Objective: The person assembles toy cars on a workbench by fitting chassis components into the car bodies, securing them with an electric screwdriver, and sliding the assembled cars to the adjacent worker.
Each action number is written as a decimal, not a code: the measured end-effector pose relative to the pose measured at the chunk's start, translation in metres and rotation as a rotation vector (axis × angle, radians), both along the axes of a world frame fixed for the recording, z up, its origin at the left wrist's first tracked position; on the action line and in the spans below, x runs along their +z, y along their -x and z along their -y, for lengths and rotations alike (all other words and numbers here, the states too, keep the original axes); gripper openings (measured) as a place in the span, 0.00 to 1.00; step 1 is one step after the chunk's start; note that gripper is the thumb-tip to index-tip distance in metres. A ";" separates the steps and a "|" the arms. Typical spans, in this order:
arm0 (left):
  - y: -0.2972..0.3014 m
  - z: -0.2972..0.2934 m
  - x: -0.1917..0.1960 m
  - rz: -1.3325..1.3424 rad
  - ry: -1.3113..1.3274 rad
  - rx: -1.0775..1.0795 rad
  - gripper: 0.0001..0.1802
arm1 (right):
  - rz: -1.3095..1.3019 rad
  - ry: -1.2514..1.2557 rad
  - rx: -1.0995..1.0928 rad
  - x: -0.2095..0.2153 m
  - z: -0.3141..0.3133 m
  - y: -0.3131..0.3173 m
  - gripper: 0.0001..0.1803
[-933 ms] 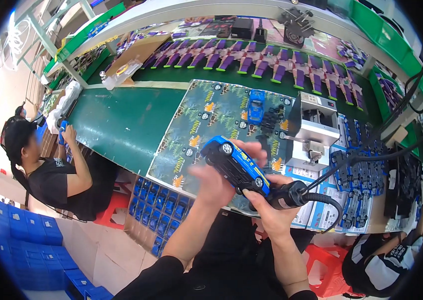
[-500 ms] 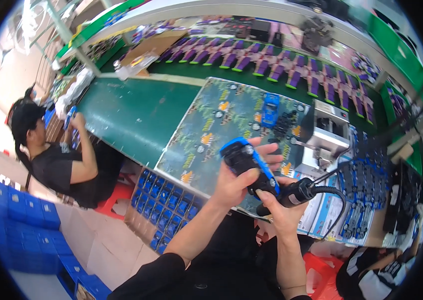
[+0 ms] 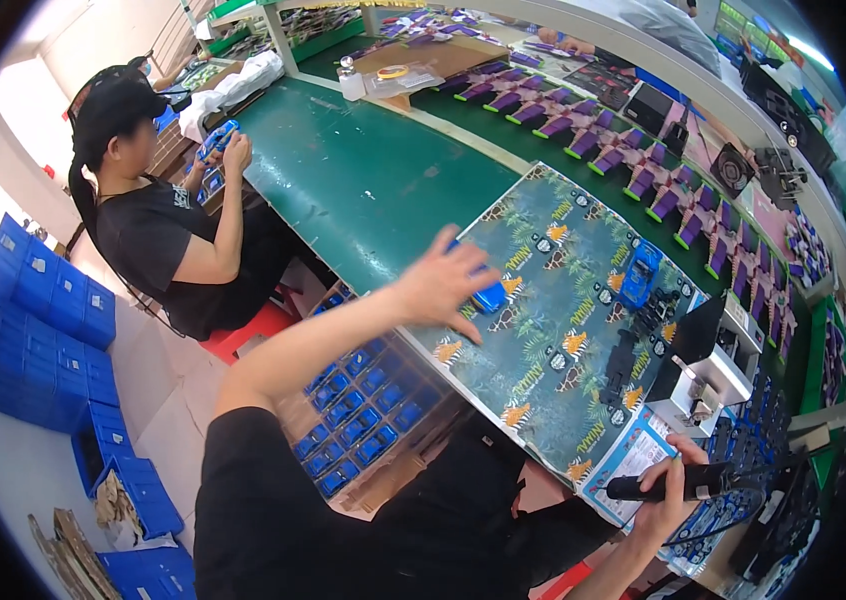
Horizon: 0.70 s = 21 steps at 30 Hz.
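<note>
- A small glossy blue plastic toy car (image 3: 488,296) lies on the patterned dark-green printed mat (image 3: 543,330), near the mat's left edge.
- The left hand (image 3: 440,283) hovers over the car with its fingers spread apart, covering part of the car's body, so the car's near end is hidden; whether the fingertips touch it cannot be told.
- A second blue toy car (image 3: 640,274) sits further right on the same mat, beside a cluster of small black parts (image 3: 633,350).
- The right hand (image 3: 668,492), just off the mat's lower right corner, has its fingers wrapped tight around a black cylindrical power screwdriver (image 3: 665,486); its cable runs out of view.
- Left of the mat, beyond the bare green table top (image 3: 363,180), a seated person in a black shirt (image 3: 158,230) handles another blue toy.
</note>
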State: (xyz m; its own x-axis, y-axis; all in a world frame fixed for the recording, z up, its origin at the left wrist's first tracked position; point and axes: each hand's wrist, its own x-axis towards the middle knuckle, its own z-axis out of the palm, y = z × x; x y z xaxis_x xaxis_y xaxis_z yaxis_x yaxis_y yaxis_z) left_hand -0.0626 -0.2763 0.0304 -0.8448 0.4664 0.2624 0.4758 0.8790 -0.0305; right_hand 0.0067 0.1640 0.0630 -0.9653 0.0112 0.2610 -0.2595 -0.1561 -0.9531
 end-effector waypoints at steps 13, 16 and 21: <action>-0.028 -0.046 -0.045 -0.220 -0.507 0.204 0.39 | -0.013 0.137 0.118 0.001 -0.058 -0.036 0.25; -0.060 -0.159 -0.036 -0.146 -0.754 -0.100 0.25 | -0.036 0.195 0.137 0.015 -0.068 -0.052 0.27; -0.085 -0.328 -0.027 0.236 -0.972 -0.373 0.21 | -0.168 0.340 0.155 0.044 -0.109 -0.078 0.27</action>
State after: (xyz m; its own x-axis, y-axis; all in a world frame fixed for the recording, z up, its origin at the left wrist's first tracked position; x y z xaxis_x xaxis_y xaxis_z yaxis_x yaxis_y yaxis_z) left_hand 0.0220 0.0518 0.0033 -0.7699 0.3847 0.5092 0.6221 0.2742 0.7334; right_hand 0.0843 0.2732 0.1066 -0.9067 -0.0179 0.4214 -0.3557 -0.5046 -0.7867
